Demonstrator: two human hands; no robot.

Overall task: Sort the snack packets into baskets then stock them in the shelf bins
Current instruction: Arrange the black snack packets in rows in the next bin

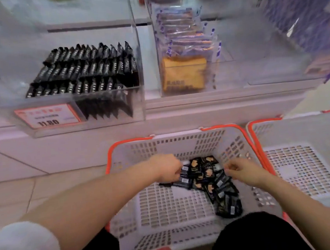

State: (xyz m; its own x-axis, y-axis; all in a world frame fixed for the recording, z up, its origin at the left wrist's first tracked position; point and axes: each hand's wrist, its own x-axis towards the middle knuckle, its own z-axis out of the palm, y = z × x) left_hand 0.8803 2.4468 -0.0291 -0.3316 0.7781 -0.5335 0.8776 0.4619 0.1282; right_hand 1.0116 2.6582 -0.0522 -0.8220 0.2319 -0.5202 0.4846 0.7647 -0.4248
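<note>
Shop aisle with pale tiled floor and a white shelf unit carrying clear bins. Left bin: black packets standing in neat rows, price label on its front. Right bin: blue-edged clear packets stacked flat, a yellow packet at the front. On the floor below, a white basket with an orange rim; a second basket just beside it on the right. Left hand: bare forearm reaching in from the lower left, knuckles up, fingers curled down onto black packets at the pile's left edge, pinched on one or two. Right hand: reaching in from the right, fingers bent together at the pile's right edge; whether it holds a packet cannot be told. The pile lies jumbled, packets pointing every way, trailing from the basket's far middle toward its near right corner. The basket's left floor is bare.
</note>
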